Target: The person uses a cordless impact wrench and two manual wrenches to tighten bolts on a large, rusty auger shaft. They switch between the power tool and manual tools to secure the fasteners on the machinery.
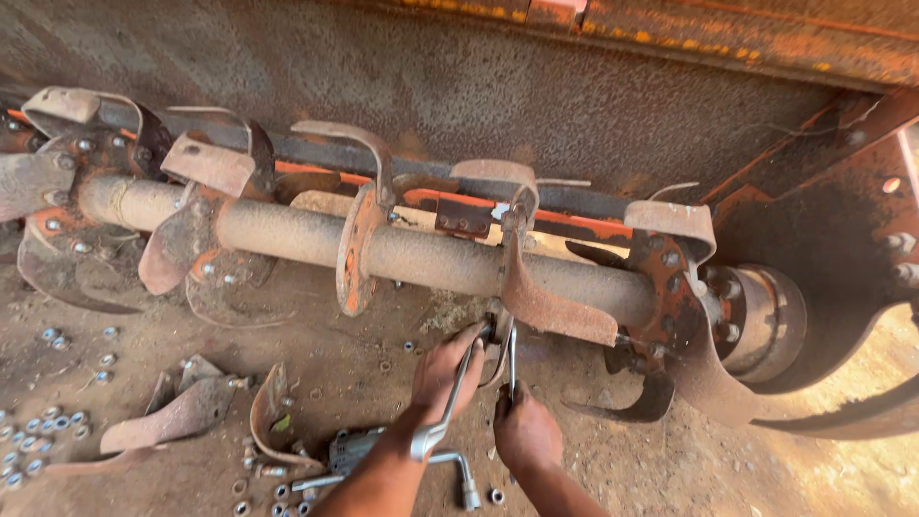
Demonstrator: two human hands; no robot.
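A rusty rotor shaft (421, 257) with curved blades bolted along it runs across the view. Under it, by one blade's flange (536, 302), both my hands work. My left hand (442, 371) grips a silver bent socket wrench (442, 414) whose head reaches up to the flange. Just to the right and lower, my right hand (525, 433) holds a flat spanner (512, 359) upright, its upper end at the same flange. The bolt itself is hidden behind the tools.
Loose curved blades (182, 416) lie on the dirt at lower left, with several nuts and bolts (38, 436) scattered around. Another L-shaped wrench (462, 474) and a grey box (352, 446) lie near my arms. The rusty housing (842, 239) closes in on the right.
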